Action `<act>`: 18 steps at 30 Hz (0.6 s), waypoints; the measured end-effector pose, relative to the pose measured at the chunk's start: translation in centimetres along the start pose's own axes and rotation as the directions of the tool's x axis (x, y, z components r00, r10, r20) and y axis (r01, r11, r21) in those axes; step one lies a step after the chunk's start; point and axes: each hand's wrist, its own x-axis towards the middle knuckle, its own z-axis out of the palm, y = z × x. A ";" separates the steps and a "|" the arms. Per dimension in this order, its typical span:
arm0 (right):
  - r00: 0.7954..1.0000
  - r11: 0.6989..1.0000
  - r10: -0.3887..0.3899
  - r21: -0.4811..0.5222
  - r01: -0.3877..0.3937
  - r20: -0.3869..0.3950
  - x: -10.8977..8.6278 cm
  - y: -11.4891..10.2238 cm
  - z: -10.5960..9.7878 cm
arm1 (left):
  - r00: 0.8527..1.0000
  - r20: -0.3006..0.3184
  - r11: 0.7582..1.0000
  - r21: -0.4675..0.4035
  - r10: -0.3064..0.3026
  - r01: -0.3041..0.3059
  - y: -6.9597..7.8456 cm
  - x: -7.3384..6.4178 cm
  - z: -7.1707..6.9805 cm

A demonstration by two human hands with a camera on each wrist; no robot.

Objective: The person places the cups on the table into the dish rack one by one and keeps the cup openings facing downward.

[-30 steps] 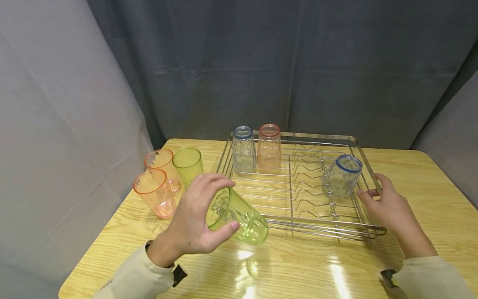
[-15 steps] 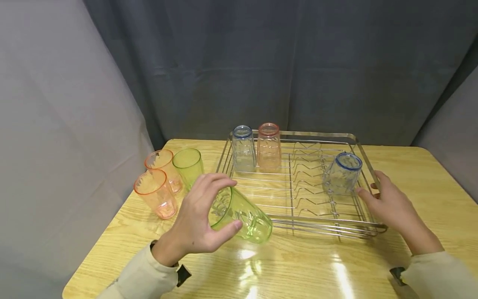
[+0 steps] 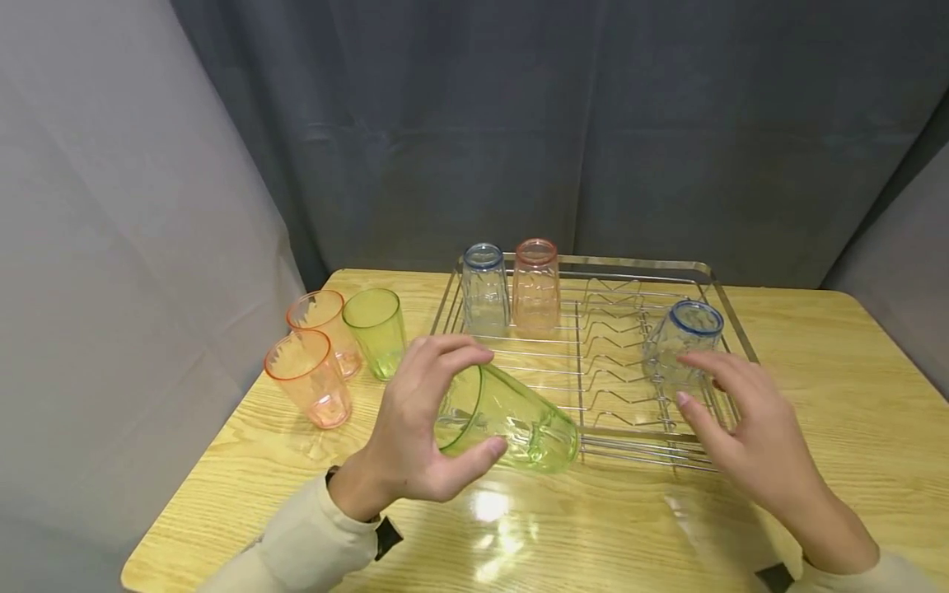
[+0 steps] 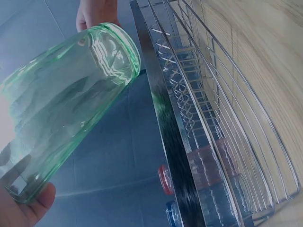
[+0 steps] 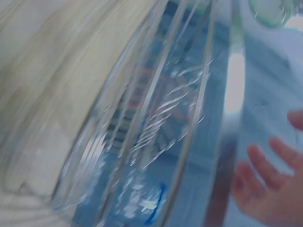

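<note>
My left hand (image 3: 423, 424) holds a clear green tumbler (image 3: 530, 420) near its rim, between thumb and fingers. The tumbler is tilted, its mouth toward my palm and its base pointing right, in front of a metal dish rack (image 3: 630, 265). Above the rack's front right part is my right hand (image 3: 767, 441), fingers spread and apart from the rim bar in the right wrist view. Just behind its fingertips, a blue-rimmed tumbler (image 3: 676, 338) stands upside down in the rack. Upside down at the rack's back left are another blue-rimmed tumbler (image 3: 485, 292) and a pink-rimmed one (image 3: 536, 288).
Left of the rack, two orange tumblers (image 3: 315, 383) and a second green tumbler (image 3: 378, 329) stand upright on the wooden table (image 3: 245, 494). A dark curtain (image 3: 445, 140) hangs behind the table, with a lighter one (image 3: 133, 247) on the left.
My left hand has carried the green tumbler to the right, its base tipping slightly upward. My right hand has let go of the rack's right side and moved left, over its front corner.
</note>
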 end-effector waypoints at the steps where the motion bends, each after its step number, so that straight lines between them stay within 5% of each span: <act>1: 0.999 0.999 -0.035 0.026 0.034 0.036 0.1 -0.6 0.2 | 1.000 -0.005 1.000 -0.001 0.007 -0.007 0.1 0.1 0.1; 11: 0.920 0.953 -0.233 0.264 0.151 0.316 0.3 -4.5 0.7 | 0.993 -0.084 0.996 -0.024 0.086 -0.089 0.8 0.8 0.3; 18: 0.906 0.952 -0.206 0.292 0.097 0.371 0.4 -5.7 1.4 | 0.991 -0.121 0.998 -0.025 0.051 -0.054 1.1 1.1 0.5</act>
